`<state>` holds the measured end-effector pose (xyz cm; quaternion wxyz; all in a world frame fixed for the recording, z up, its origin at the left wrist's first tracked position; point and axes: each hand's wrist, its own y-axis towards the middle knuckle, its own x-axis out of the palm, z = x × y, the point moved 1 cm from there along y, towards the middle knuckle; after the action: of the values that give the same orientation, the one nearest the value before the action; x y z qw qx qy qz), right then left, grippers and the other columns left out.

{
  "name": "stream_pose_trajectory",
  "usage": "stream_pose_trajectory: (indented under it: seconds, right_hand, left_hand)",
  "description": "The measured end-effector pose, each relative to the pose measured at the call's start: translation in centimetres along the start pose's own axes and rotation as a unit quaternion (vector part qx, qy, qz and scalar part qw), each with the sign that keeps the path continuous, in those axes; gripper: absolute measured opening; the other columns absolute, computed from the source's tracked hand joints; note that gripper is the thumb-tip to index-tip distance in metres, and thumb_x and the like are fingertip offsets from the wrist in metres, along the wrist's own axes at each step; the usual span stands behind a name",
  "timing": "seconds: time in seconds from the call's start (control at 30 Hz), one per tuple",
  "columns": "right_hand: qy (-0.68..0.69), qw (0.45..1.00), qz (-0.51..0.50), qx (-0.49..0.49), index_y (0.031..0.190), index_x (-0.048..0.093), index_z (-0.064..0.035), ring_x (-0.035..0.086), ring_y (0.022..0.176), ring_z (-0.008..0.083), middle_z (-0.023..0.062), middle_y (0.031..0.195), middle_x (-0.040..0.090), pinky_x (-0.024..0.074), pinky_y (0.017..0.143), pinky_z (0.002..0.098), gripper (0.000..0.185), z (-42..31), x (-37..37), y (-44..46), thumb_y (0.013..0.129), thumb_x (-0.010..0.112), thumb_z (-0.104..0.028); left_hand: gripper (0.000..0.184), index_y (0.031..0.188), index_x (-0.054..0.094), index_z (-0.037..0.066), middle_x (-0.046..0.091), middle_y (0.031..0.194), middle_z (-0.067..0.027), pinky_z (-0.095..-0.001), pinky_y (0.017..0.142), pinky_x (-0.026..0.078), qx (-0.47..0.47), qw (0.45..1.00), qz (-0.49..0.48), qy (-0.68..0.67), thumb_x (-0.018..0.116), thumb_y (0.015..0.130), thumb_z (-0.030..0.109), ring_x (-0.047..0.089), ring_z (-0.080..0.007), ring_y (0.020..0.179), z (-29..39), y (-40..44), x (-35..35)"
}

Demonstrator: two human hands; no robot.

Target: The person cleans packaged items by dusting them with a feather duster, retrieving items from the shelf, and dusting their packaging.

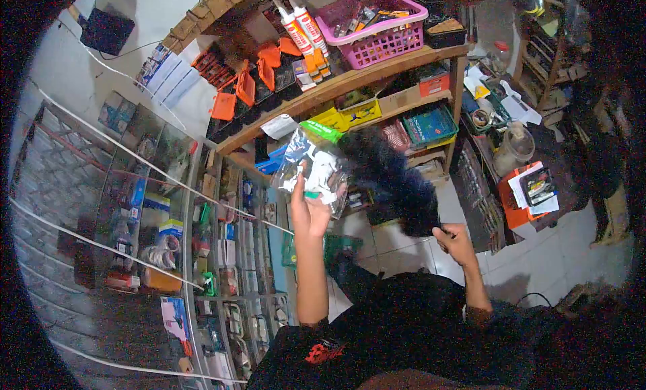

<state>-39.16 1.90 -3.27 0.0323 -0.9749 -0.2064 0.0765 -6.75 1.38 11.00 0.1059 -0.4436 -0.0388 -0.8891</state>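
Observation:
My left hand (311,214) is raised in front of the shelf, its fingers around a clear plastic packet (316,171). Several white pieces show inside the packet, and a green label strip (321,131) runs along its top. Lower on the right, my right hand (457,245) is closed round the handle end of a dark, fluffy duster (390,178). The duster's bushy head slants up and to the left, close beside the packet; whether the two touch I cannot tell. Most of the handle is hidden in my fist.
A wooden shelf (363,74) carries a pink basket (387,47), sealant tubes (303,30) and orange-fronted bins (245,84). Beneath are a yellow bin (360,113) and a green tray (431,127). Glass display cases (232,282) stand left. Papers and a clear jar (515,148) are right.

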Motion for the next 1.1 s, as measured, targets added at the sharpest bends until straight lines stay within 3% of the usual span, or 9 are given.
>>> stream_pose_trajectory:
  seconds: [0.27, 0.37, 0.57, 0.7, 0.73, 0.8, 0.87, 1.0, 1.1]
  right_hand:
    - [0.006, 0.999, -0.011, -0.037, 0.053, 0.048, -0.0035, 0.039, 0.045, 0.004, -0.0027, 0.048, 0.043, 0.029, 0.041, 0.0242, 0.043, -0.4, -1.1, -0.1, 0.087, 0.065, -0.024]
    - [-0.039, 0.998, -0.033, -0.025, 0.072, 0.062, 0.0004, 0.038, 0.053, 0.005, -0.0009, 0.055, 0.047, 0.0301, 0.046, 0.0258, 0.032, -0.4, -1.7, -0.1, 0.087, 0.064, -0.028]
    - [-0.03, 0.995, -0.098, -0.009, 0.058, 0.046, -0.0022, 0.032, 0.052, 0.0056, -0.0048, 0.054, 0.035, 0.026, 0.045, 0.0273, 0.044, -1.2, -1.4, -0.1, 0.086, 0.065, -0.029]
    - [-0.021, 0.999, -0.036, -0.008, 0.058, 0.046, -0.0018, 0.031, 0.054, 0.0063, -0.0044, 0.055, 0.034, 0.0255, 0.046, 0.0288, 0.044, 0.9, -0.7, 0.0, 0.086, 0.065, -0.03]
    - [-0.031, 0.998, -0.06, -0.001, 0.058, 0.046, -0.0013, 0.032, 0.054, 0.0064, -0.004, 0.055, 0.035, 0.0258, 0.046, 0.0291, 0.044, 0.3, -1.0, -0.1, 0.086, 0.065, -0.03]
    - [-0.039, 0.997, -0.061, -0.006, 0.06, 0.047, -0.0004, 0.033, 0.055, 0.0064, -0.0034, 0.056, 0.037, 0.0269, 0.047, 0.0292, 0.043, 0.2, -1.0, 0.0, 0.085, 0.066, -0.029]
    - [-0.035, 0.999, -0.015, -0.029, 0.062, 0.05, 0.0004, 0.034, 0.056, 0.0061, -0.003, 0.056, 0.04, 0.0286, 0.047, 0.029, 0.041, 0.7, -0.8, 0.1, 0.085, 0.066, -0.029]
    - [-0.035, 0.996, -0.082, -0.003, 0.068, 0.057, 0.001, 0.038, 0.057, 0.0061, -0.0026, 0.058, 0.044, 0.0321, 0.049, 0.0276, 0.035, -0.9, -0.9, -0.3, 0.085, 0.066, -0.028]
    - [0.007, 0.997, -0.07, 0.012, 0.07, 0.06, 0.0015, 0.04, 0.058, 0.0061, -0.0021, 0.058, 0.045, 0.0335, 0.05, 0.027, 0.034, -0.5, -0.4, -0.3, 0.085, 0.066, -0.028]
  left_hand:
    - [0.036, 0.124, 0.052, 0.013, 0.056, 0.125, -0.0132, -0.0473, 0.095, 0.043, 0.015, 1.0, 0.006, -0.004, 0.047, 0.094, 0.033, 0.053, -0.0293, 0.114, 0.4, 0.6, -1.4]
    - [0.04, 0.124, 0.052, 0.013, 0.053, 0.129, -0.013, -0.0491, 0.098, 0.04, 0.011, 0.999, 0.038, -0.019, 0.047, 0.093, 0.038, 0.051, -0.0319, 0.115, 0.5, 0.6, -1.3]
    - [0.05, 0.125, 0.051, 0.008, 0.053, 0.129, -0.0115, -0.0485, 0.097, 0.041, 0.079, 0.996, 0.037, -0.015, 0.048, 0.091, 0.044, 0.05, -0.0315, 0.116, 0.8, 0.7, -1.3]
    - [0.07, 0.126, 0.049, 0.006, 0.055, 0.126, -0.0087, -0.0386, 0.094, 0.044, -0.002, 0.994, -0.026, -0.103, 0.05, 0.083, 0.061, 0.053, -0.0252, 0.112, 0.9, -0.4, -0.3]
    - [0.082, 0.131, 0.046, 0.012, 0.056, 0.123, -0.011, -0.0387, 0.079, 0.051, 0.018, 0.987, 0.106, -0.116, 0.046, 0.076, 0.073, 0.058, -0.0232, 0.099, 0.9, -0.4, 1.5]
    - [0.083, 0.131, 0.046, 0.012, 0.055, 0.124, -0.0102, -0.0366, 0.079, 0.051, -0.062, 0.974, -0.121, -0.179, 0.047, 0.076, 0.074, 0.057, -0.0227, 0.1, 1.4, -0.1, -1.4]
    - [0.089, 0.134, 0.042, 0.01, 0.053, 0.128, -0.0102, -0.0348, 0.083, 0.051, -0.051, 0.967, -0.177, -0.177, 0.046, 0.075, 0.076, 0.054, -0.0232, 0.108, 1.1, 0.2, -3.7]
    - [0.09, 0.136, 0.041, 0.01, 0.048, 0.134, -0.0118, -0.0436, 0.099, 0.04, 0.039, 0.999, 0.001, -0.029, 0.046, 0.075, 0.075, 0.047, -0.029, 0.119, 0.3, -0.4, -1.3]
    - [0.09, 0.137, 0.04, 0.008, 0.045, 0.136, -0.0139, -0.0458, 0.105, 0.032, 0.011, 0.99, -0.045, -0.131, 0.043, 0.077, 0.076, 0.042, -0.0327, 0.124, 0.6, -0.9, -0.3]
